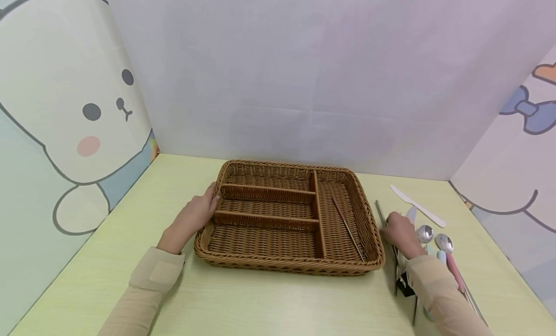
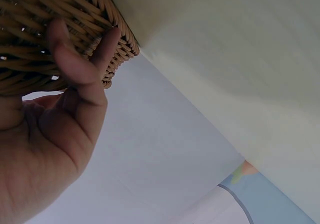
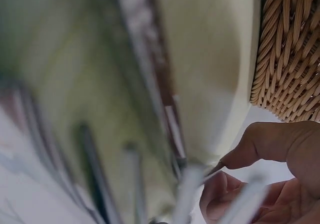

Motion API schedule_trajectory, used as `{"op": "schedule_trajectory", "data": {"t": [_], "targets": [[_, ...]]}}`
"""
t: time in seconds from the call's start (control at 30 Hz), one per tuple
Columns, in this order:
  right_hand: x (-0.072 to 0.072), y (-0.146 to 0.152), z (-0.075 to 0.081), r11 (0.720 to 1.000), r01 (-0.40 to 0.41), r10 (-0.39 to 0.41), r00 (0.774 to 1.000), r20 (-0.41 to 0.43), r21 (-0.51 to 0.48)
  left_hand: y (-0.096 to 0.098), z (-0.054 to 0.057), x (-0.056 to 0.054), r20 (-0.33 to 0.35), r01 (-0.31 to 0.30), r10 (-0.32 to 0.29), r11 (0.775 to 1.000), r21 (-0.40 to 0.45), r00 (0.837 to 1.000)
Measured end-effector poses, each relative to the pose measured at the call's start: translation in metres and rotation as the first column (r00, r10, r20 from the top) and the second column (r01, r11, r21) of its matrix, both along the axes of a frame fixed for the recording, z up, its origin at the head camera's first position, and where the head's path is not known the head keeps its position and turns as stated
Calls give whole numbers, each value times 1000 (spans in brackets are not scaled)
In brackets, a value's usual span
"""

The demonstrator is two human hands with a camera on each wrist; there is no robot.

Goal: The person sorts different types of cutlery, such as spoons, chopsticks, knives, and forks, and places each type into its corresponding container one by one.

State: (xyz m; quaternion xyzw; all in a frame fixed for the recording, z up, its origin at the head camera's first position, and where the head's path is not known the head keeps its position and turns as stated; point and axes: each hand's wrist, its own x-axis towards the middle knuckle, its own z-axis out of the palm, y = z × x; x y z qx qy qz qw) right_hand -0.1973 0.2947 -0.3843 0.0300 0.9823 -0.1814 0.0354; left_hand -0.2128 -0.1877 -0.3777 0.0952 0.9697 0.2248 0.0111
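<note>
A brown wicker cutlery tray (image 1: 260,264) with several compartments lies on the table. My left hand (image 1: 201,209) grips its left end, with fingers (image 2: 75,64) against the outer wicker wall. One thin chopstick (image 1: 349,228) lies slantwise in the tray's right compartment. Just right of the tray, my right hand (image 1: 401,233) is down among loose cutlery. Its thumb and finger pinch a thin metal chopstick (image 1: 380,211), seen close up in the right wrist view with the thumb (image 3: 245,149) at its end. Part of the stick is hidden by the hand.
Around the right forearm lie two spoons (image 1: 444,243), a white knife (image 1: 417,205), a pink handle (image 1: 454,272) and more thin sticks. A black item (image 1: 405,285) sits under the right wrist. A pale cloth wall (image 1: 304,75) stands behind the table.
</note>
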Motion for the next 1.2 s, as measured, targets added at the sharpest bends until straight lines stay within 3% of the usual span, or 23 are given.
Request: {"op": "schedule_trajectory", "data": {"t": [0.2, 0.73, 1.2], "targets": [[0, -3, 3, 999, 15, -15, 1000, -18, -32, 0, 1, 0, -3, -4, 4, 1000, 2, 1000], [10, -15, 31, 998, 3, -11, 992, -128, -60, 0, 1, 1, -11, -1, 1, 1000, 6, 1000], [20, -48, 53, 992, -104, 92, 984, -152, -74, -1, 0, 0, -1, -3, 3, 1000, 11, 1000]]}}
